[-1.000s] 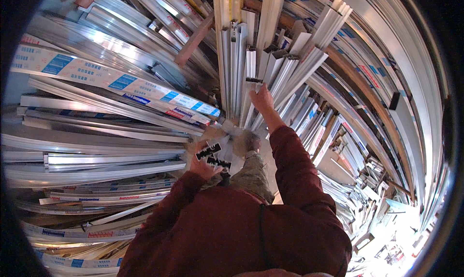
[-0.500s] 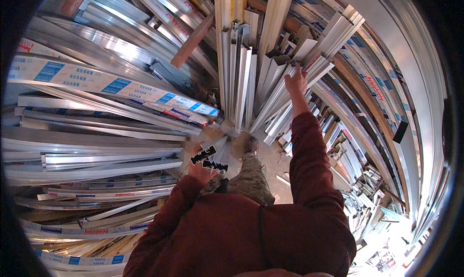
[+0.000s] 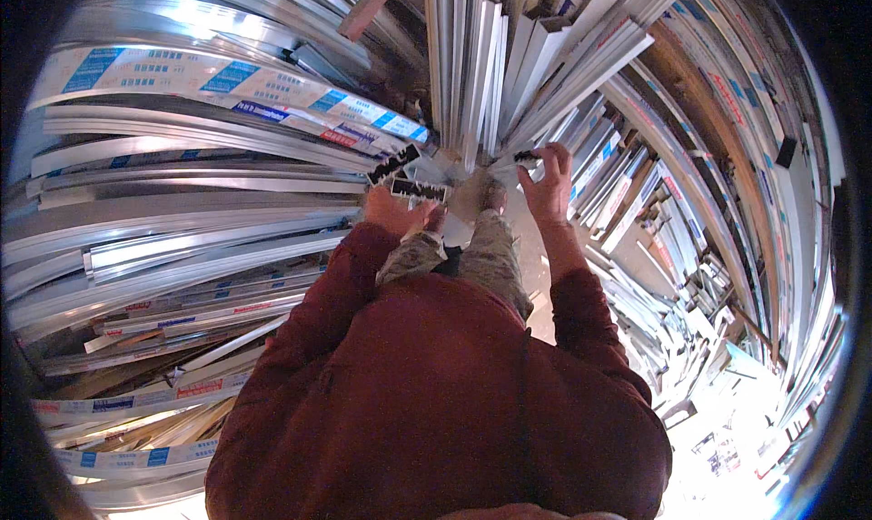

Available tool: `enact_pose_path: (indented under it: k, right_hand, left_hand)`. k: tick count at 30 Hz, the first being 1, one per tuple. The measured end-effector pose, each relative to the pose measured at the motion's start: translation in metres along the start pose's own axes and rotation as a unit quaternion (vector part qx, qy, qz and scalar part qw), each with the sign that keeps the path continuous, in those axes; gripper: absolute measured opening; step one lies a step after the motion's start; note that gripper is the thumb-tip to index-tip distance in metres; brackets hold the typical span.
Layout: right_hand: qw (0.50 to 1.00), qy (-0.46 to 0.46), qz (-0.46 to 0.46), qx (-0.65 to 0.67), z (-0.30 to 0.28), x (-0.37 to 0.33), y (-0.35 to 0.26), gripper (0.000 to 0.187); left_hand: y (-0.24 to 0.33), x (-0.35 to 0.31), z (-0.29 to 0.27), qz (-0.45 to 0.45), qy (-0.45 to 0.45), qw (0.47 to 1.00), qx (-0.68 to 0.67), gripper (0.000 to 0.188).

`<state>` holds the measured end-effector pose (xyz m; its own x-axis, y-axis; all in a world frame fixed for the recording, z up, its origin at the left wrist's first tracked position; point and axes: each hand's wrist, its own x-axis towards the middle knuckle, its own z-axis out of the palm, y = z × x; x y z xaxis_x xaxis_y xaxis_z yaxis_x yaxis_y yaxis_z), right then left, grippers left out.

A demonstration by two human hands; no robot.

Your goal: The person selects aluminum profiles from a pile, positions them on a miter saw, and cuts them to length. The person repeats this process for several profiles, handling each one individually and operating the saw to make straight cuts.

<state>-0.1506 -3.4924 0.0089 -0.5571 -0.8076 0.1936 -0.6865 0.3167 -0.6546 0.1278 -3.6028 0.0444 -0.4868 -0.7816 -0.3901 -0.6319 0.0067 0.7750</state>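
Note:
Low and left of centre, my left hand (image 3: 392, 213) is closed around short metal profile offcuts. Their dark, toothed cut ends face up: one end piece (image 3: 393, 164) lies slanted, and another end piece (image 3: 420, 190) sits just below it. My right hand (image 3: 550, 186), right of centre, pinches a small profile offcut (image 3: 526, 158) between thumb and fingers. Its dark toothed end shows, while its length is blurred. Beyond both hands stands a bundle of upright metal profiles (image 3: 486, 75).
Long metal profiles (image 3: 209, 218) are stacked along my left, some in blue-and-white printed film (image 3: 227, 77). More lengths (image 3: 718, 111) line the right. Shorter offcuts (image 3: 690, 284) stand and lie at the lower right. A reddish-brown bar (image 3: 372, 7) juts out at the top.
My right hand has come down from the top of the leaning profiles, closer to my body, and now pinches a small offcut. My left hand has risen slightly with its pieces.

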Motion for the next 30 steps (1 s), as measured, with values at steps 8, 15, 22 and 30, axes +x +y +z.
enact_pose_path:
  k: [8,15,22,30]
  right_hand:
    - [0.984,-0.045,0.165,0.042,0.019,-0.090,-0.040,0.046]
    - [0.987,-0.082,0.137,0.032,0.001,-0.093,-0.078,0.048]
    - [0.986,-0.075,0.130,0.070,0.032,-0.113,-0.082,0.046]
    - [0.987,-0.089,0.092,0.096,0.062,-0.117,-0.094,0.053]
  left_hand:
    - [-0.027,-0.004,-0.007,0.066,-0.063,0.977,-0.190,0.044]
    - [-0.006,-0.004,-0.010,0.245,-0.002,0.967,-0.065,0.048]
    - [-0.025,-0.010,-0.009,0.242,-0.103,0.957,-0.119,0.049]
    - [-0.122,0.013,-0.027,-0.178,-0.283,0.757,-0.562,0.066]
